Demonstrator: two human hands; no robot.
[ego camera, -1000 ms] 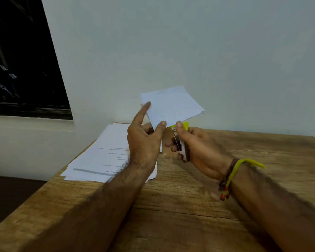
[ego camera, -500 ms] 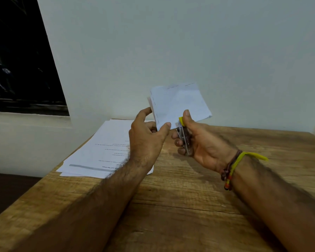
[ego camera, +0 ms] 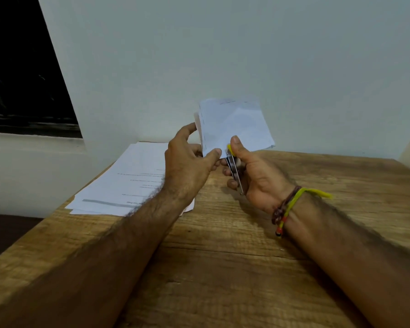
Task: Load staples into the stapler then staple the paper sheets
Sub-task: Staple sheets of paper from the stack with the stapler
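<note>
A small set of white paper sheets (ego camera: pixel 234 124) is held upright above the table, its lower left corner pinched by my left hand (ego camera: pixel 187 166) between thumb and fingers. My right hand (ego camera: pixel 256 178) grips a small metal stapler with a yellow top (ego camera: pixel 233 165), thumb pressing on its yellow end. The stapler's mouth sits at the sheets' bottom edge, right beside my left thumb. Whether the jaws are closed on the paper is hidden by my fingers.
A stack of printed white sheets (ego camera: pixel 128 181) lies on the wooden table (ego camera: pixel 223 268) at its left edge, partly under my left forearm. A pale wall stands behind the table, with a dark window (ego camera: pixel 21 67) at the left. My right wrist wears thread bracelets (ego camera: pixel 287 209).
The held sheets have turned more upright and shifted right. My left index finger has come down onto the paper. My right thumb has moved up onto the stapler's yellow end at the sheets' edge.
</note>
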